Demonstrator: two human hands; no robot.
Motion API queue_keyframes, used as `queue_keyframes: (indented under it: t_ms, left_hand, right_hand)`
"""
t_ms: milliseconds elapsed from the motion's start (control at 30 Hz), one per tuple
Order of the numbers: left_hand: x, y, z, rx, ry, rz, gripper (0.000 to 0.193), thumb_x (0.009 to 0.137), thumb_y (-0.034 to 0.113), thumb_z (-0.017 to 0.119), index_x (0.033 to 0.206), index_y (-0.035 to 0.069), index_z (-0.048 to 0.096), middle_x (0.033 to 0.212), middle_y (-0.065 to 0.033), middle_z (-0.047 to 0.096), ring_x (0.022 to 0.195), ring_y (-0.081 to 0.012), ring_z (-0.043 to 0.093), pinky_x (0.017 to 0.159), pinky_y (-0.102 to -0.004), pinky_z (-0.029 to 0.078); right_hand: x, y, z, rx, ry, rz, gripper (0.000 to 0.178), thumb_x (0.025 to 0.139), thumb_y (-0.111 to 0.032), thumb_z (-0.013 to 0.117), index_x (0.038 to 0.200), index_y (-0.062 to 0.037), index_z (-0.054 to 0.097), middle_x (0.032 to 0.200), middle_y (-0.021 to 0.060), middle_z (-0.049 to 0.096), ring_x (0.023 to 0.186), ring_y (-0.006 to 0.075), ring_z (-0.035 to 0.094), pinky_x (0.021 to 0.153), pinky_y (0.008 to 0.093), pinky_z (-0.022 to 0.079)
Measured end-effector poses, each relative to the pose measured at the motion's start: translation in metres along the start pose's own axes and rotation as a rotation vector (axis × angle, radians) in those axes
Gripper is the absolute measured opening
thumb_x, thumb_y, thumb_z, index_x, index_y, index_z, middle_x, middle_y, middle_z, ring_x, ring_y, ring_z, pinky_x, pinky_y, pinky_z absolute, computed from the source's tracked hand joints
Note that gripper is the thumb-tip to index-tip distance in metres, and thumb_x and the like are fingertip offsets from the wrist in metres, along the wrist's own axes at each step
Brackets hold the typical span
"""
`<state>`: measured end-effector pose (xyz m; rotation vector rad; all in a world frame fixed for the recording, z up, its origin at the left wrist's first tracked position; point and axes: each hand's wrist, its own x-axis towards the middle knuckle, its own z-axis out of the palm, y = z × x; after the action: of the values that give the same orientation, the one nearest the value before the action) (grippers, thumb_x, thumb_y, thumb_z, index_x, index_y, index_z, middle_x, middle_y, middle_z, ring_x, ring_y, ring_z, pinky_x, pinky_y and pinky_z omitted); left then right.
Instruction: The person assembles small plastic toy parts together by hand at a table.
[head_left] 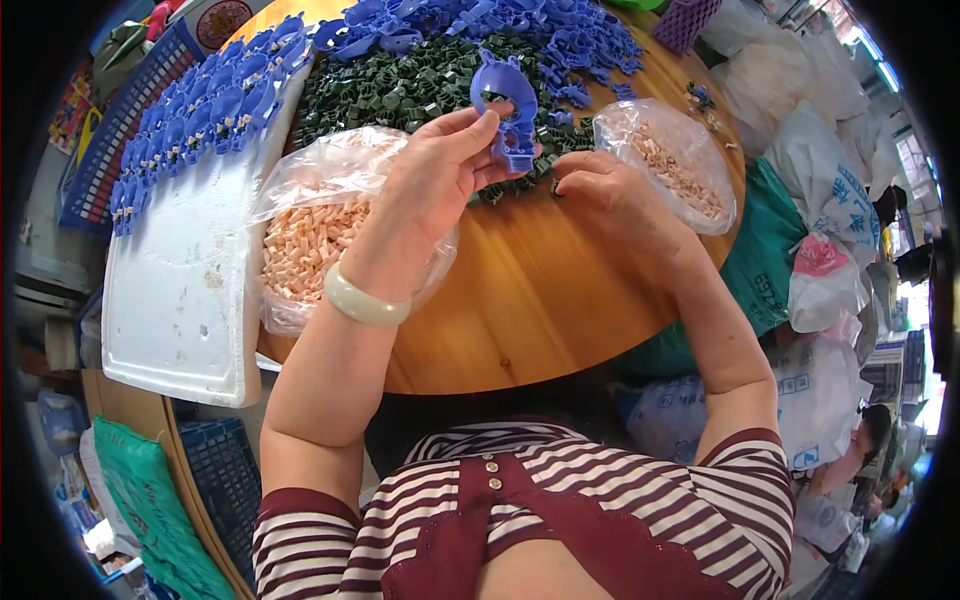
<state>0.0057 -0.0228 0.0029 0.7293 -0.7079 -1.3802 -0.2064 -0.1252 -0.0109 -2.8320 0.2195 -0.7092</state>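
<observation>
My left hand (450, 160), a pale bangle (365, 302) on its wrist, is closed on a blue plastic part (517, 132) with a round ring at its top and a narrower lower end. The part is held upright above the table's far half. Just right of it, my right hand (610, 190) is pinched with a small dark green piece (556, 187) at its fingertips, apart from the blue part. Beyond both hands lies a heap of dark green plastic pieces (400, 90). A pile of blue plastic parts (480, 22) sits behind that heap.
On the round wooden table (500, 320), a plastic bag of peach-coloured pieces (310, 245) lies at left and another bag (680, 175) at right. A white foam board (180, 310) carries rows of blue parts (190, 135). Stuffed bags (815, 180) crowd the right side.
</observation>
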Motion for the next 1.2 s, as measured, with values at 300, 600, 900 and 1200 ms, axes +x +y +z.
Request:
queue_keyframes:
  t_ms: [300,600,900,1200]
  left_hand:
    - [-0.001,-0.008,0.002,-0.057,0.018,-0.061,0.036,0.094,0.016,0.05,0.123,-0.004,0.046,0.107,-0.0181,0.062,0.098,-0.0285,0.062,0.086,-0.0375,0.05]
    - [-0.002,-0.004,0.001,-0.057,0.015,-0.063,0.035,0.094,0.018,0.048,0.122,-0.003,0.046,0.107,-0.0179,0.062,0.098,-0.0272,0.062,0.085,-0.0373,0.051]
    - [0.001,-0.005,-0.005,-0.059,-0.004,-0.058,0.035,0.094,0.019,0.05,0.122,-0.003,0.046,0.107,-0.0166,0.062,0.099,-0.0268,0.062,0.085,-0.0365,0.051]
    - [0.0,-0.006,0.0,-0.117,-0.007,-0.058,0.032,0.089,0.01,0.057,0.119,0.002,0.052,0.104,-0.0087,0.063,0.091,-0.017,0.064,0.077,-0.0301,0.054]
  right_hand:
    - [-0.001,-0.006,-0.001,0.009,-0.06,0.155,0.011,0.073,-0.002,0.066,0.078,-0.0023,0.057,0.086,0.0085,0.058,0.077,0.0256,0.06,0.066,0.033,0.048]
    - [0.004,-0.014,-0.001,0.147,-0.063,0.417,0.016,0.077,-0.011,0.066,0.085,-0.0029,0.056,0.083,0.0091,0.057,0.074,0.0285,0.058,0.063,0.035,0.048]
    - [0.005,-0.003,0.012,0.008,-0.061,0.319,0.012,0.079,-0.008,0.063,0.091,-0.0052,0.06,0.09,0.0089,0.06,0.08,0.0282,0.06,0.068,0.0356,0.048]
    - [0.015,-0.036,-0.013,0.539,0.372,0.5,0.011,0.08,-0.003,0.067,0.09,-0.001,0.064,0.083,0.0045,0.063,0.075,0.0104,0.059,0.066,0.0227,0.047]
